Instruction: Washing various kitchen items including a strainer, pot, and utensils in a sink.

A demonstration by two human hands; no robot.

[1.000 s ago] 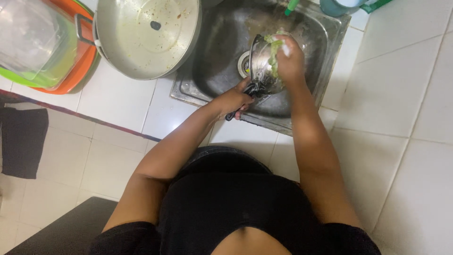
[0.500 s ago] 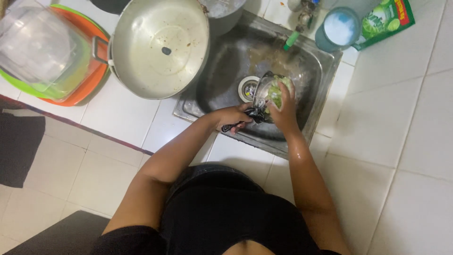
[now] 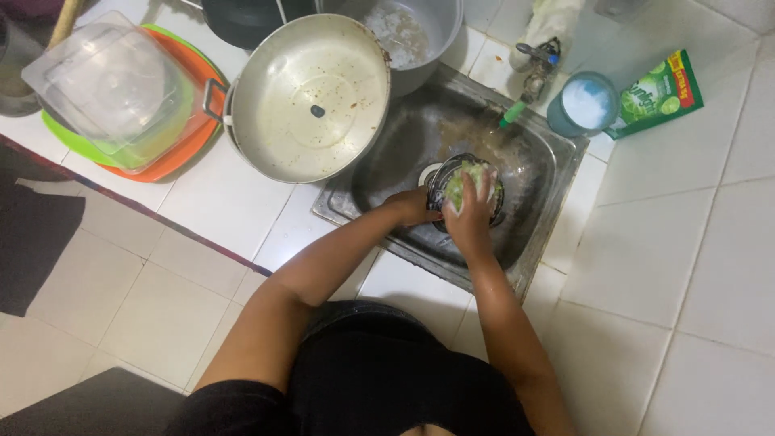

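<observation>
Sink left: big steel lid (image 3: 311, 101) overhangs the sink (image 3: 549, 169) rim.
Sink back: tap (image 3: 533, 69) blocks.
Sink right: bare basin, passable.

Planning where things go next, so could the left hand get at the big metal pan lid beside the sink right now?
Probably yes, once freed: the left hand grips the small pot in the sink, and the pan lid lies just beside it, nothing between.

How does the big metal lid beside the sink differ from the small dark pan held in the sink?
The metal lid is wide and pale silver; the dark pan is much smaller. The lid rests untouched on the counter; the pan is gripped by the left hand and scrubbed by the right hand. Both are round.
</observation>
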